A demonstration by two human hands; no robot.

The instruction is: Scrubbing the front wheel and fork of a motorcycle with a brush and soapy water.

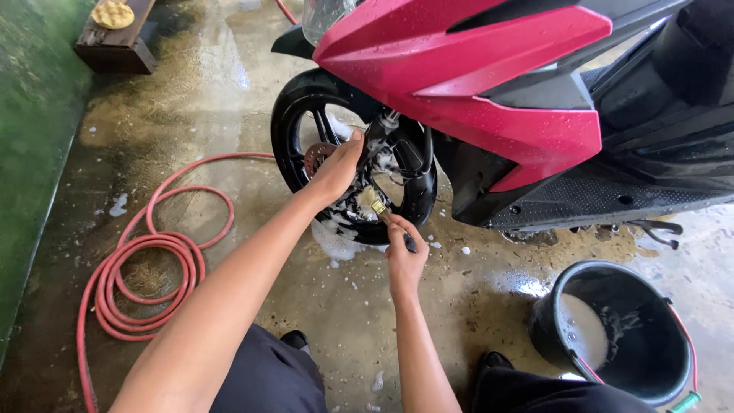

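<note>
A red and black scooter stands on a wet concrete floor, its black front wheel covered in soap foam. My left hand rests on the wheel's spokes near the brake disc, fingers curled against them. My right hand grips a small paintbrush with a dark handle. The bristles press into the foamy lower part of the rim. The red front fairing hangs over the wheel and hides its upper right part.
A coiled red hose lies on the floor to the left. A black bucket with soapy water stands at the lower right. A wooden bench with a yellow sponge sits at the top left. My knees show at the bottom.
</note>
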